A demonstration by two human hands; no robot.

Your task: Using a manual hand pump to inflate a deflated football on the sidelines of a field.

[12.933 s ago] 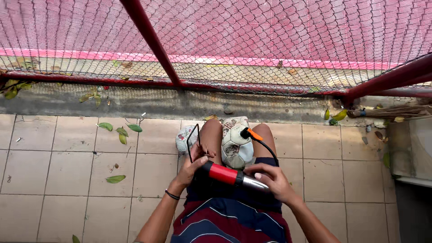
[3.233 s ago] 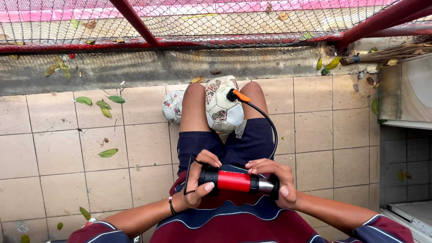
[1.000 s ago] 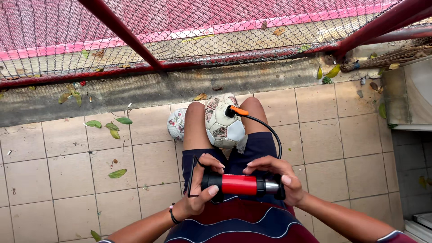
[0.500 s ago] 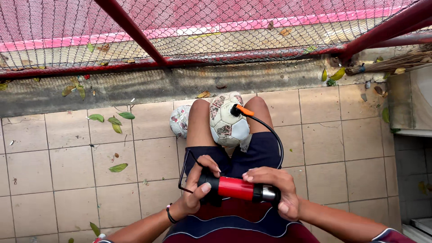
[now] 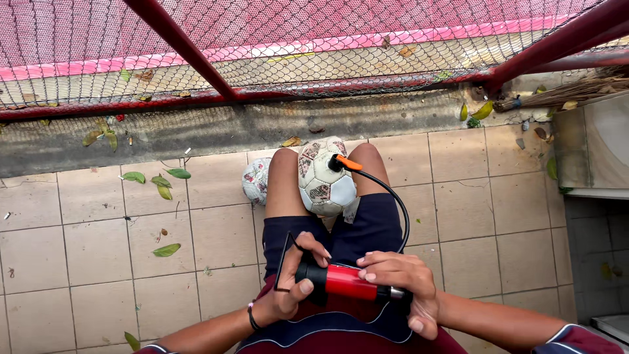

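floor: pale square tiles (image 5: 85,242) with a few green leaves (image 5: 152,179) scattered on the left side, one more leaf lower down near the left forearm.
fence: red metal bars (image 5: 190,56) and wire mesh run across the top, above a grey concrete kerb (image 5: 196,131).
second ball: a small patterned ball (image 5: 255,180) lies on the tiles just beside the left knee, partly hidden by it.
left hand: the left hand (image 5: 295,285) is curled around the black end of the pump, thumb laid along its side, fingers folded over the top; a thin black loop hangs from that end by the wrist, and a dark band sits on the wrist.
pump: a small hand pump (image 5: 347,283) with a red body and black ends lies sideways across the lap, gripped at both ends.
ball: a worn white football (image 5: 325,178) with dark patches sits clamped between the bare knees, above the dark shorts.
hose: a black hose (image 5: 393,200) with an orange tip plugs into the top of the ball and curves down the right thigh towards the pump.
right hand: the right hand (image 5: 403,285) is closed over the right end of the pump, fingers wrapped across the top, thumb underneath.
far right: a broom head (image 5: 563,95) lies by the fence corner, above a grey ledge (image 5: 599,151).
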